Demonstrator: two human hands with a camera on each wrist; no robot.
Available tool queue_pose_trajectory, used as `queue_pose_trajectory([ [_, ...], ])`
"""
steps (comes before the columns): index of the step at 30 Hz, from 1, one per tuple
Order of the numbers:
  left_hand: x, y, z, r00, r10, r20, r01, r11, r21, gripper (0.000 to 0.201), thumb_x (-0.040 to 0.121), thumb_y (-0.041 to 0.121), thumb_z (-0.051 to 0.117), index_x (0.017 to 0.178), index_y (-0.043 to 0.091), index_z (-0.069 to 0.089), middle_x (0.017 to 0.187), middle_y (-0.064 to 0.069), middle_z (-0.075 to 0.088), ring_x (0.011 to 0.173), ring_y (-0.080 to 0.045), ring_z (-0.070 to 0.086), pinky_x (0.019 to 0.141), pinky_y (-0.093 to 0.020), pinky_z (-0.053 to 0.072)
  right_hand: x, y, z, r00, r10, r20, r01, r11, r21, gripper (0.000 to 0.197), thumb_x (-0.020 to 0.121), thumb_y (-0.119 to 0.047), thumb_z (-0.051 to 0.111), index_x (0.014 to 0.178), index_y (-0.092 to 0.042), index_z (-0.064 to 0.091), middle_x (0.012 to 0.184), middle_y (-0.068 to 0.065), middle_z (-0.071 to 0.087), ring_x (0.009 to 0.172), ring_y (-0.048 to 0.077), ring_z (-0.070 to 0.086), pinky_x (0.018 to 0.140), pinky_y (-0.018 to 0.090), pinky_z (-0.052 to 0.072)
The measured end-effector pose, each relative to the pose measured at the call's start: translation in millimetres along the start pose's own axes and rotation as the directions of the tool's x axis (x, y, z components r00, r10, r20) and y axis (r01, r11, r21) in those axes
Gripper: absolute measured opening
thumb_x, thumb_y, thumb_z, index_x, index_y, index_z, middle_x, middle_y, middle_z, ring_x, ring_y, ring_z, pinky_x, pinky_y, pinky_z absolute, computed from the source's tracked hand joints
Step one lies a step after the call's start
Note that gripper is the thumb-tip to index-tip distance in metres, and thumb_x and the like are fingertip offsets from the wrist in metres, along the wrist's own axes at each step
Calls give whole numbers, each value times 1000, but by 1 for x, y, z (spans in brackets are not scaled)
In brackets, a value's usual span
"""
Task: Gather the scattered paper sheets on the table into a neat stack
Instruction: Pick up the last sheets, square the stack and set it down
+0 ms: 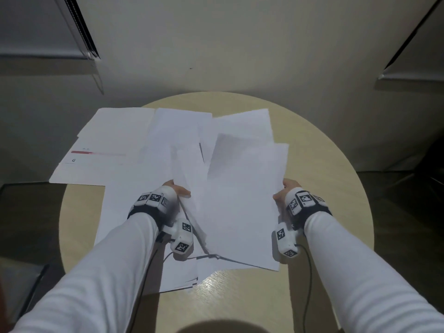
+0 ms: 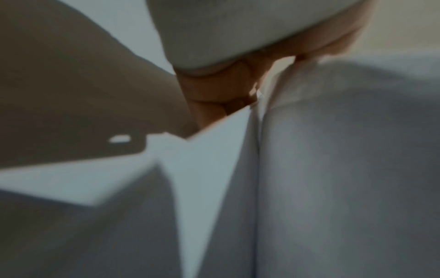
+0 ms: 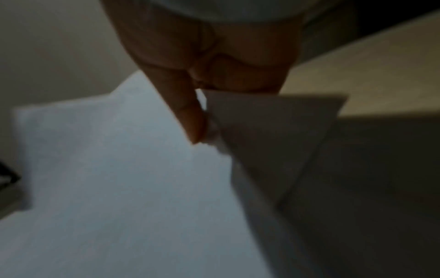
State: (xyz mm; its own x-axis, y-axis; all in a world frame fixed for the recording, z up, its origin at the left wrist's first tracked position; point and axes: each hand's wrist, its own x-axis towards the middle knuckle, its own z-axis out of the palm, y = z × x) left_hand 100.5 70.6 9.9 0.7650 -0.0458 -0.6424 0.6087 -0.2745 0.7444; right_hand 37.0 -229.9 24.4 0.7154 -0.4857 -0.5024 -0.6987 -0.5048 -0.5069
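Note:
Several white paper sheets lie fanned over a round beige table. A bundle of sheets is lifted off the table between both hands. My left hand grips the bundle's left edge, thumb on top; in the left wrist view its fingers curl under the paper. My right hand pinches the bundle's right edge; the right wrist view shows its thumb pressed on the sheets. More sheets lie flat at the left, one with a red bar.
The left sheets overhang the table's rim. A dark surface sits low to the left of the table. A wall with dark-framed panels stands behind. Bare tabletop shows in front of the bundle.

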Motion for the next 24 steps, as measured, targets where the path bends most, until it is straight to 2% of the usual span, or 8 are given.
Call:
queue_pose_trajectory([
  [5,2,0,7,992,17,-125,3,988,152,37,79,-14,61,115,-10,56,114,-29,60,99,-33,56,82,-37,45,2,-12,-16,988,-32,-151,11,990,-138,32,87,2,48,117,1,57,116,19,61,107,36,57,90,35,46],
  [7,1,0,5,989,34,-145,-12,989,148,45,78,-10,65,121,-9,53,123,-28,58,97,-31,57,78,-37,48,5,-7,-17,969,-26,-245,17,999,-39,29,87,3,43,111,-2,59,101,17,60,90,32,55,79,32,44],
  [13,6,6,0,973,27,-231,18,982,187,67,83,3,64,141,4,32,142,-16,44,129,-32,46,110,-40,36,16,3,-20,925,55,-377,133,882,453,22,84,6,45,95,-13,53,90,8,53,79,20,45,71,26,35],
  [16,11,6,0,970,26,-240,14,986,166,45,82,-9,59,125,-1,46,115,-16,56,106,-33,56,92,-38,47,13,-4,-29,880,124,-459,203,775,599,20,85,5,46,96,-11,52,92,8,56,80,21,48,74,25,37],
  [18,13,4,-1,972,44,-232,-1,983,186,25,83,-16,51,83,8,50,77,-11,49,73,-27,50,59,-27,46,10,-12,-38,841,168,-514,257,711,654,20,87,4,45,101,-8,52,102,10,58,87,19,48,80,23,36],
  [19,13,4,-1,972,46,-231,2,979,204,37,84,-15,50,68,17,38,67,-5,39,62,-21,42,51,-20,41,11,-17,-42,828,188,-528,281,676,681,24,88,4,45,109,-7,52,110,10,58,91,19,48,83,23,35],
  [21,13,3,-2,966,52,-252,2,978,209,53,84,-8,56,62,25,21,66,4,31,59,-14,37,53,-16,35,13,-26,-50,829,203,-520,301,623,722,34,90,2,45,121,-11,49,119,7,54,102,19,49,89,21,33],
  [24,12,1,0,962,85,-261,-36,982,187,50,86,-8,54,62,26,25,67,2,36,84,-18,42,74,-25,36,15,-36,-60,840,235,-489,260,617,743,26,91,-4,48,115,-12,42,110,1,40,98,16,40,86,19,28],
])
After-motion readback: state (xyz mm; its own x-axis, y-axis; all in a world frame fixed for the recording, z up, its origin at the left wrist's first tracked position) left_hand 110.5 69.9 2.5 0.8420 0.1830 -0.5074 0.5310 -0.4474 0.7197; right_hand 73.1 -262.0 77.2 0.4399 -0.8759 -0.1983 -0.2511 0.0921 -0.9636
